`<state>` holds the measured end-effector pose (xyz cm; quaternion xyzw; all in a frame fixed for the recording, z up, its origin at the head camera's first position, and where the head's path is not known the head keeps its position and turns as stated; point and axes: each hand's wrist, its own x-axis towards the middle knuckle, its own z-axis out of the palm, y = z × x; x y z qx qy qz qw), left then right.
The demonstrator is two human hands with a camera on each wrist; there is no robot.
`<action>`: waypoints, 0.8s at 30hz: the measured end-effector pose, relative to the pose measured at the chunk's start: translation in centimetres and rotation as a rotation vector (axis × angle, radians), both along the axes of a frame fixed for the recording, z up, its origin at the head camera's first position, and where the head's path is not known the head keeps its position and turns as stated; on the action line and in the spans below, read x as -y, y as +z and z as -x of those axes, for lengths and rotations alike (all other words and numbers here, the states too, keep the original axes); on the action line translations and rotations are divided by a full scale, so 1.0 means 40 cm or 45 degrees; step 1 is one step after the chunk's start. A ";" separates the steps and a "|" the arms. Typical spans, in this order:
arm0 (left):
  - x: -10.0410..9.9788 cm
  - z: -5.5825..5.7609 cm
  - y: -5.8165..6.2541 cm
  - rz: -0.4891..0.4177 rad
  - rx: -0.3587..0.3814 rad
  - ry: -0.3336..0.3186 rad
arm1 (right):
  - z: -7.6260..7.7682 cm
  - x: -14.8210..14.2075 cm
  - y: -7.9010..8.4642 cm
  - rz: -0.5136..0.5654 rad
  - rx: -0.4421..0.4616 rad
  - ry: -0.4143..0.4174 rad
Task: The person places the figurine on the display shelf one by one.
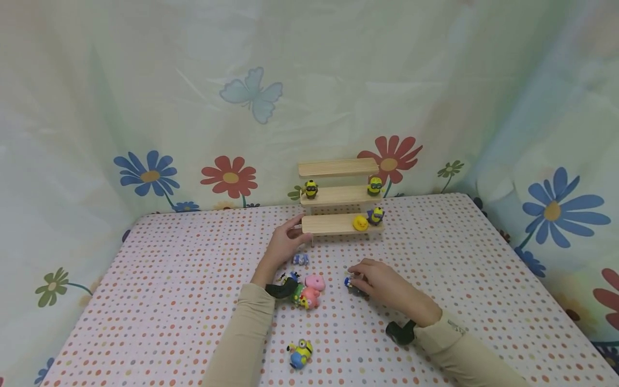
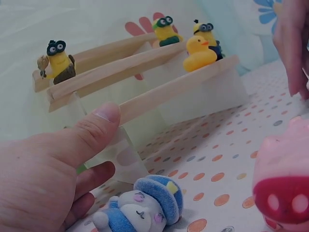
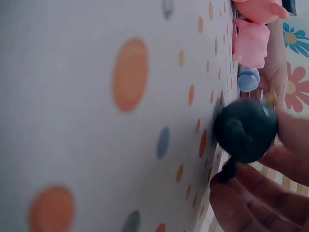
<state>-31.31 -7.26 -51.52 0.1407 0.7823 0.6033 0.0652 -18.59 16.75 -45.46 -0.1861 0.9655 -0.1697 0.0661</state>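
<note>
Here, the left hand (image 1: 281, 246) grips the shelf (image 1: 331, 224) while the right hand (image 1: 388, 286) pinches a dark figurine (image 3: 248, 131) (blurred, partly hidden).

Right hand (image 3: 275, 193) pinches a dark blue-green, rounded figurine (image 3: 248, 133) (features blurred) near the white, orange-dotted table (image 3: 91, 135). Beyond: smooth pale-pink figurine (image 3: 251, 43), just beside small light-blue, round-topped figurine (image 3: 248, 79); flowered backdrop (image 3: 297, 87) behind.

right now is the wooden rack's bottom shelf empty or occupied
Occupied: in the head view, the bottom shelf bears a yellow duck and a minion figure near its right end.
</note>
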 end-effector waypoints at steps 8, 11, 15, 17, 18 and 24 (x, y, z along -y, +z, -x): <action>-0.001 0.002 0.004 0.015 -0.001 0.007 | 0.006 -0.007 0.002 0.028 0.071 0.105; 0.000 0.001 0.007 0.022 0.000 0.015 | 0.012 -0.016 0.002 0.061 0.096 0.157; 0.001 0.000 0.008 0.018 0.001 0.008 | 0.020 -0.033 -0.005 0.135 0.130 0.143; 0.001 -0.001 0.007 0.012 -0.003 0.000 | 0.023 -0.040 -0.009 0.182 0.134 0.107; 0.002 -0.001 0.006 0.006 -0.003 -0.004 | 0.024 -0.043 -0.010 0.206 0.138 0.081; 0.001 -0.001 0.001 -0.013 -0.012 -0.007 | 0.036 -0.048 -0.008 0.317 0.138 -0.047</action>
